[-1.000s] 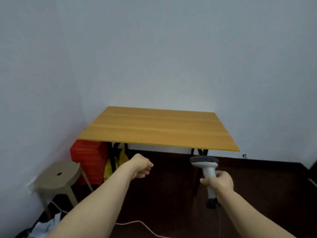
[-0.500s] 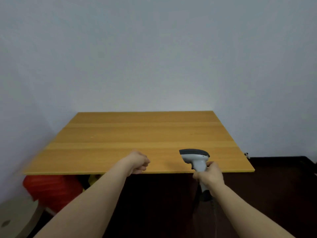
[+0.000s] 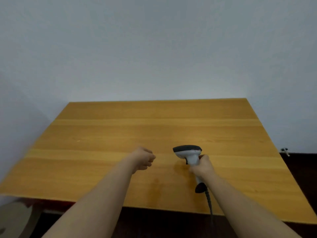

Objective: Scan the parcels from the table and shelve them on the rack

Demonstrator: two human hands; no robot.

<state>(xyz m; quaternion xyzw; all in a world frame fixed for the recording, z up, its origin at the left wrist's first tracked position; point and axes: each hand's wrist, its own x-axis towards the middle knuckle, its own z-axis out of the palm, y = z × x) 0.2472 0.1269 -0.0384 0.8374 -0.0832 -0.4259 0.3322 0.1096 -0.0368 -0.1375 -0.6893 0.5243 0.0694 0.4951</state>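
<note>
Now, the scanner (image 3: 187,152) is held upright by its handle in the right hand (image 3: 203,166), fingers wrapped round the grip, its head pointed out over the desk (image 3: 120,134). The left hand (image 3: 143,158) is carried near it, curled into a loose fist, and nothing is held in it. No parcel can be made out anywhere in view, and the rack is not shown either, so nothing is lined up for a scan yet, it would seem.

Trouble could be had from the cable (image 3: 210,203). It is trailed from the butt of the handle back over the desk's near edge, and a snag there could be caused by a quick swing, with the scanner jerked off its aim. A missed read could also be expected if the head is pointed at bare wood rather than at a label. And with the left fist closed, no parcel can be taken up until those fingers are opened.

On to surfaces. The desk is seen as a flat rectangular top in honey-coloured wood grain, laid in long bands, smooth with a faint sheen; a laminate is suspected. The scanner's body is moulded in pale glossy plastic, capped by a dark, rounded, hooded head, with a dark boot at the base. The cable is ribbed where it leaves the handle. Behind, a plain matt wall (image 3: 154,48) is presented.
</note>
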